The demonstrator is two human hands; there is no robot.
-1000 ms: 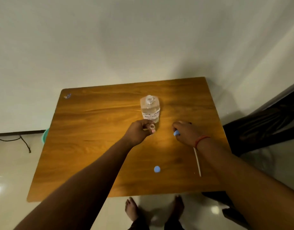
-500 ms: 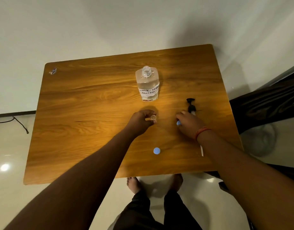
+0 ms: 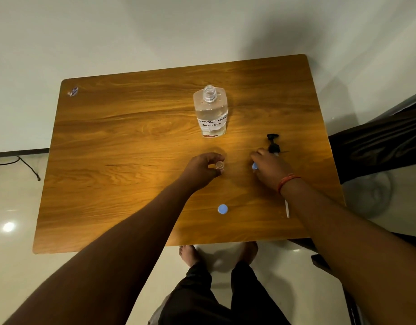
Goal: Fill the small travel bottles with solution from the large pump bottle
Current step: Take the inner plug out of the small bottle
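— Looking down from the head camera, what sits on the desk?

— At twelve o'clock from the hands stands the large bottle, upright, neck open with no pump on it, clear liquid inside and a handwritten label on its front. The pump head lies on the wood at about four o'clock from that bottle, its pale tube running back under the right forearm.

— And the left hand?

— Its fingers are curled round a small travel bottle, which stands on the desk with its mouth open and facing up, at six o'clock from the large bottle and well apart from it.

— The right hand?

— Just at three o'clock from the small bottle, resting on the desk beside the pump head. Its fingers pinch a small blue thing; whether that is a cap alone or a capped bottle I cannot tell. An orange band circles the wrist.

— Anything else?

— A blue cap lies flat at six o'clock from the left hand, near the desk's near edge. A small sticker sits at the far left corner
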